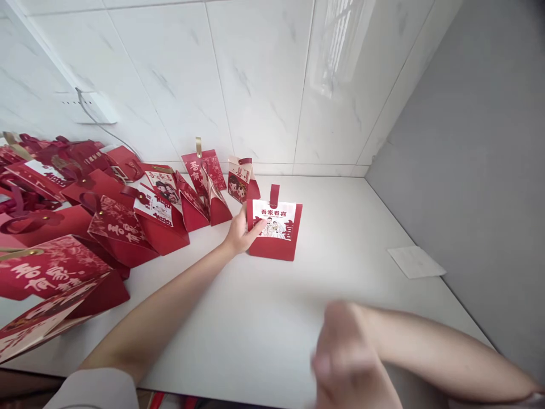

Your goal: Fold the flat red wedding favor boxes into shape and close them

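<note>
My left hand (240,234) grips the left edge of a red gift box (272,251), its thumb lying across the front. The box stands upright on the white table. On its front is a white panel with a cartoon couple and red characters, and a dark red ribbon loop (275,195) rises from the top. My right hand (340,346) is a motion blur near the table's front edge, apart from the box; its fingers cannot be made out. Just behind the held box stands a smaller cream-and-red gift box (242,180).
Several red gift boxes (162,227) with ribbon handles crowd the left of the white table (238,335). A folded white paper (415,262) lies near the grey panel (481,170) on the right. Marbled tiles (255,85) rise behind, with a cable (102,126) at left.
</note>
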Tool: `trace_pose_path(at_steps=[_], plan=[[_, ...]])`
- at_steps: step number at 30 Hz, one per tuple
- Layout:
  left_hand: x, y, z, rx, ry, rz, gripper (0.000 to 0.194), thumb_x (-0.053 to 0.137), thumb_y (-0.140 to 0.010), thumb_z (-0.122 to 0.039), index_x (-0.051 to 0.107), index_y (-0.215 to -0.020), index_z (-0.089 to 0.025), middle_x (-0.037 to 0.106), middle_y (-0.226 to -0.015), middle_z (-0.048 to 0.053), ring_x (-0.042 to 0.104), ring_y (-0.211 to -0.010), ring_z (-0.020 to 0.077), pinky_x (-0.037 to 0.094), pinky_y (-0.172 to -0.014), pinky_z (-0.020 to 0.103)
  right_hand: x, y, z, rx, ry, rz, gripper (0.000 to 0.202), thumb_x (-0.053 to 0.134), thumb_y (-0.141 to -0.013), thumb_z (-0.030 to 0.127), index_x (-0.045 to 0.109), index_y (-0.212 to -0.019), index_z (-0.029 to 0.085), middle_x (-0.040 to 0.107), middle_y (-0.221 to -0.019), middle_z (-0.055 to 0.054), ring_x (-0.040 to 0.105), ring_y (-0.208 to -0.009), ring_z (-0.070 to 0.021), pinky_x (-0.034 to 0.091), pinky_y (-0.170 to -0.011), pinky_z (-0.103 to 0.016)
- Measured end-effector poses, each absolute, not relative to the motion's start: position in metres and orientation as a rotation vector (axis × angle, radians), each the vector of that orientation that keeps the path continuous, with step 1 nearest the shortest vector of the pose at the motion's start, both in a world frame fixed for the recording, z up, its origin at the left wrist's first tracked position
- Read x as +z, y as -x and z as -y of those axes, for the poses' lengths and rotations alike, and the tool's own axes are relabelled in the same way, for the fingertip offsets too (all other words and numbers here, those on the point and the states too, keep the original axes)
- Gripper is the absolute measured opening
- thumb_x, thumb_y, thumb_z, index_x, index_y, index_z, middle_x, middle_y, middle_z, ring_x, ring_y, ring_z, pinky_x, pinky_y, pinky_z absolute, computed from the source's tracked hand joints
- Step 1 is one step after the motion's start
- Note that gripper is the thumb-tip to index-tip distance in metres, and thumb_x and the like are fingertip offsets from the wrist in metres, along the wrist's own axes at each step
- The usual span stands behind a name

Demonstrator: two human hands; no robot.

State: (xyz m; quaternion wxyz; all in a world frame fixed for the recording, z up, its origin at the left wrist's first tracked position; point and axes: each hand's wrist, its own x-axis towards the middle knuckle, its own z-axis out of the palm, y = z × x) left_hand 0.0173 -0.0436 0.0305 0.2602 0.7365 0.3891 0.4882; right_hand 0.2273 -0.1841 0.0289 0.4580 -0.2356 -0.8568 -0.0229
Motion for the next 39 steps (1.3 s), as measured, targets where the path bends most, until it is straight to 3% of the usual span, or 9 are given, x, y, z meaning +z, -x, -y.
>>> trace_pose_path(at_steps=[2,4,6,7,11,14,19,25,39], plan=[[0.016,-0.011,0.039,1.123,-1.936,-1.066,0.057,0.051,-0.089,-0.059,0.057,-0.127,-0.015,0.070,-0.119,0.013,0.066,-0.112,0.0292,0.052,-0.097,0.042,0.033,-0.226,0.153,-0.111,0.467,2.012,0.062,0.069,-0.072,0.040,0.048,-0.125,0.063,0.062,-0.127,0.020,0.055,-0.130,-0.0246,0.054,-0.107,-0.049],[0.010,-0.006,0.035,1.019,-1.833,-1.056,0.065,0.046,-0.089,-0.065,0.059,-0.127,-0.013,0.067,-0.127,0.014,0.060,-0.121,0.0326,0.046,-0.106,0.046,0.035,-0.227,0.119,-0.110,0.530,1.817,0.075,0.065,-0.080,0.036,0.030,-0.146,0.047,0.044,-0.151,0.006,0.043,-0.140,-0.0300,0.039,-0.116,-0.061],[0.009,-0.005,0.034,0.965,-1.735,-0.975,0.069,0.045,-0.089,-0.065,0.057,-0.132,-0.013,0.064,-0.133,0.014,0.057,-0.127,0.0336,0.043,-0.110,0.046,0.030,-0.230,0.092,0.155,0.768,1.751,0.078,0.060,-0.088,0.039,0.019,-0.153,0.032,0.017,-0.164,-0.005,0.022,-0.150,-0.0338,0.028,-0.119,-0.063],[0.009,-0.005,0.034,0.943,-1.696,-0.924,0.069,0.045,-0.089,-0.064,0.055,-0.135,-0.013,0.062,-0.135,0.013,0.056,-0.128,0.0337,0.043,-0.110,0.046,0.025,-0.232,0.081,0.350,0.818,1.758,0.077,0.058,-0.091,0.043,0.016,-0.154,0.030,0.012,-0.165,-0.007,0.018,-0.151,-0.0328,0.027,-0.120,-0.060],[0.010,-0.005,0.034,0.950,-1.668,-0.907,0.072,0.046,-0.089,-0.062,0.044,-0.146,-0.017,0.058,-0.141,0.011,0.055,-0.129,0.0334,0.043,-0.110,0.046,0.003,-0.243,0.057,1.113,0.788,1.742,0.063,0.044,-0.098,0.053,0.024,-0.152,0.031,0.030,-0.161,-0.005,0.035,-0.145,-0.0269,0.035,-0.119,-0.049],[0.009,-0.005,0.031,0.987,-1.738,-0.991,0.068,0.046,-0.091,-0.061,0.047,-0.144,-0.019,0.057,-0.142,0.009,0.054,-0.129,0.0327,0.040,-0.112,0.046,-0.002,-0.251,0.048,1.324,0.735,1.677,0.065,0.050,-0.094,0.056,0.028,-0.152,0.034,0.034,-0.159,-0.001,0.037,-0.144,-0.0269,0.034,-0.119,-0.047],[0.008,-0.007,0.023,1.018,-1.732,-0.940,0.064,0.042,-0.094,-0.058,0.048,-0.143,-0.018,0.055,-0.144,0.009,0.051,-0.133,0.0307,0.039,-0.114,0.043,0.001,-0.253,0.041,1.362,0.705,1.629,0.059,0.045,-0.098,0.057,0.035,-0.150,0.032,0.040,-0.156,-0.001,0.039,-0.143,-0.0249,0.032,-0.120,-0.045],[0.010,-0.007,0.021,1.033,-1.726,-0.939,0.061,0.041,-0.096,-0.055,0.050,-0.142,-0.017,0.054,-0.145,0.008,0.050,-0.134,0.0297,0.038,-0.114,0.042,-0.001,-0.251,0.042,1.304,0.759,1.630,0.061,0.041,-0.098,0.060,0.031,-0.152,0.033,0.039,-0.157,-0.002,0.039,-0.142,-0.0238,0.032,-0.119,-0.043],[0.010,-0.007,0.023,1.014,-1.756,-0.981,0.065,0.041,-0.094,-0.060,0.048,-0.144,-0.019,0.058,-0.142,0.007,0.054,-0.130,0.0303,0.042,-0.110,0.042,-0.004,-0.253,0.040,1.297,0.806,1.633,0.061,0.042,-0.096,0.062,0.035,-0.150,0.034,0.041,-0.156,0.000,0.042,-0.140,-0.0242,0.033,-0.119,-0.044]])
